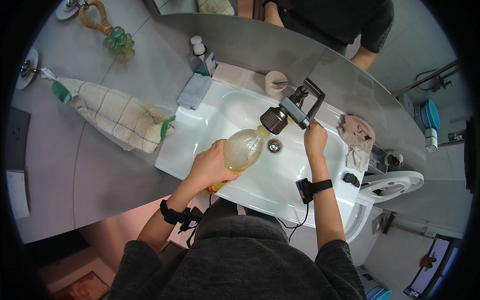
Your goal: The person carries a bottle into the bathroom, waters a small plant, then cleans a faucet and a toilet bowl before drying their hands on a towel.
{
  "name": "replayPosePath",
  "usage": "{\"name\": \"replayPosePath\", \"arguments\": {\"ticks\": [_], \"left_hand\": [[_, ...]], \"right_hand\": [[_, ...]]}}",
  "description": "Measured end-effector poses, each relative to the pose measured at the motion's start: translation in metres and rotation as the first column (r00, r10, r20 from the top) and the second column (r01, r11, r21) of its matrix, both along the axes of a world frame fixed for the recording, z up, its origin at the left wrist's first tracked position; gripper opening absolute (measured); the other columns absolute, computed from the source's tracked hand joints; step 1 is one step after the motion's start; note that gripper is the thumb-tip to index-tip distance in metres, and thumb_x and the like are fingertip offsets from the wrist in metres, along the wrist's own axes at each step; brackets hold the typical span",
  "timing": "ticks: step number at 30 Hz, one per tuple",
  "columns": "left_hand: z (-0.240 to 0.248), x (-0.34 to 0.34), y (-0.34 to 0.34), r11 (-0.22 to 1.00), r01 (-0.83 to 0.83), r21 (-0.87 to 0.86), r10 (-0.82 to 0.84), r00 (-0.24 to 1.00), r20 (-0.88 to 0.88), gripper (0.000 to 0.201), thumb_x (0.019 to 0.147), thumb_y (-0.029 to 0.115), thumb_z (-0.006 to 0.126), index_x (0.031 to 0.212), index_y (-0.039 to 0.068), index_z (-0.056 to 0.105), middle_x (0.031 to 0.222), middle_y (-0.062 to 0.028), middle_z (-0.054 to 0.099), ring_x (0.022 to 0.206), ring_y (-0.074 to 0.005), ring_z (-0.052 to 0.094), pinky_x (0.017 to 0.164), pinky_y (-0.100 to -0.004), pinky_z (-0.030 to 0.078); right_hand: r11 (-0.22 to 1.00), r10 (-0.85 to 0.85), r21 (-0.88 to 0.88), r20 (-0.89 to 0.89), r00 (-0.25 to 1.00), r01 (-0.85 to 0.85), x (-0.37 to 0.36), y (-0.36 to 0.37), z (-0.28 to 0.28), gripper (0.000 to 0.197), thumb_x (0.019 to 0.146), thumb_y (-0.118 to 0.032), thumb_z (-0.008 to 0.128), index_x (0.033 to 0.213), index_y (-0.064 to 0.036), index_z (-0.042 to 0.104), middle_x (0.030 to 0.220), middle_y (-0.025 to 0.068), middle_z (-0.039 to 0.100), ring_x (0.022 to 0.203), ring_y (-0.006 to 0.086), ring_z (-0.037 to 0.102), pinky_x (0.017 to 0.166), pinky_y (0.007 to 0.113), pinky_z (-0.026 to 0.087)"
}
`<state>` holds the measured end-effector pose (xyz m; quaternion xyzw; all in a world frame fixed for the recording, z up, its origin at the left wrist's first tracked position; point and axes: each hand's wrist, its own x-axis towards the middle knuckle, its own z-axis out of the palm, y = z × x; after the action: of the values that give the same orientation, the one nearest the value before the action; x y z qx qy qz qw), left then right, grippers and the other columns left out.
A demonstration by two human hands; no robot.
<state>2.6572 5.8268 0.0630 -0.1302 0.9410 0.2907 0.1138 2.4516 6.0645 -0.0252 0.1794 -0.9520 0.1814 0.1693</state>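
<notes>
My left hand (pixel 210 164) is wrapped round a transparent plastic bottle (pixel 244 149) with a yellow neck ring and a coloured label low down. It is tilted over the white sink (pixel 200 120), its mouth at the wide dark nozzle of the faucet (pixel 293 108). Water or droplets show inside, but the level cannot be made out. My right hand (pixel 316 139) is closed at the end of the faucet's lever handle (pixel 316 100), and its fingertips are partly hidden. Below the nozzle sits the metal drain (pixel 274 145).
Along the sink's back stand a pump bottle (pixel 198 47), a folded grey cloth (pixel 195 91) and a cup (pixel 275 82). A pinkish cloth (pixel 356 131) lies on the right rim. At left hangs a checked towel (pixel 117 112); a toilet seat (pixel 397 186) is at right.
</notes>
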Motion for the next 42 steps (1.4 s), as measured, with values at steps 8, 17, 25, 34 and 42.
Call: {"name": "replayPosePath", "arguments": {"ticks": [8,17,25,34,42], "left_hand": [[-0.0009,-0.0003,-0.0001,1.0,0.015,-0.008,-0.015,1.0,-0.022,0.081,0.056,0.037,0.078,0.116,-0.001,0.04,0.105,-0.02,0.058,0.086,-0.0374,0.063,0.076,-0.042,0.052],[0.0024,0.0,0.0007,1.0,0.011,0.026,-0.01,1.0,-0.03,0.079,0.057,0.037,0.078,0.116,0.0,0.041,0.104,-0.0199,0.059,0.086,-0.0371,0.063,0.075,-0.0421,0.052],[0.0032,-0.0014,0.002,0.999,0.014,0.032,-0.013,0.999,-0.034,0.078,0.057,0.038,0.078,0.115,0.001,0.042,0.105,-0.0192,0.058,0.086,-0.0364,0.063,0.076,-0.042,0.051],[0.0,-0.0001,0.0004,0.999,0.009,0.031,-0.008,0.999,-0.031,0.079,0.057,0.039,0.078,0.116,0.001,0.042,0.105,-0.0193,0.059,0.088,-0.0356,0.064,0.076,-0.0415,0.051],[0.0038,-0.0003,0.0018,0.999,0.009,0.037,-0.007,0.999,-0.038,0.078,0.057,0.038,0.078,0.116,0.001,0.042,0.105,-0.0195,0.059,0.088,-0.036,0.064,0.077,-0.0418,0.051]], "right_hand": [[1.0,0.012,-0.001,0.027,1.0,-0.012,-0.0027,0.0015,-0.0014,0.013,0.085,-0.011,0.057,0.079,-0.0015,0.063,0.071,0.0175,0.064,0.063,0.0341,0.062,0.056,0.041,0.049],[1.0,0.013,-0.015,0.043,0.999,-0.012,-0.0011,0.0011,-0.0011,0.014,0.086,-0.011,0.055,0.08,-0.0012,0.063,0.072,0.0171,0.064,0.063,0.0339,0.063,0.057,0.041,0.05],[0.999,0.012,-0.033,0.032,0.999,-0.011,-0.0023,0.0025,-0.0038,0.013,0.086,-0.012,0.056,0.081,-0.0022,0.063,0.071,0.0168,0.064,0.063,0.0334,0.063,0.057,0.041,0.05],[0.998,0.012,-0.062,0.057,0.998,-0.008,-0.0021,0.0007,-0.0006,0.011,0.086,-0.012,0.057,0.081,-0.0033,0.063,0.074,0.0167,0.064,0.066,0.0339,0.063,0.058,0.041,0.049],[0.998,0.035,-0.059,0.072,0.997,-0.03,-0.0032,0.0029,0.0017,0.01,0.085,-0.01,0.057,0.083,-0.0037,0.064,0.075,0.0173,0.065,0.067,0.0338,0.063,0.06,0.041,0.05]]}}
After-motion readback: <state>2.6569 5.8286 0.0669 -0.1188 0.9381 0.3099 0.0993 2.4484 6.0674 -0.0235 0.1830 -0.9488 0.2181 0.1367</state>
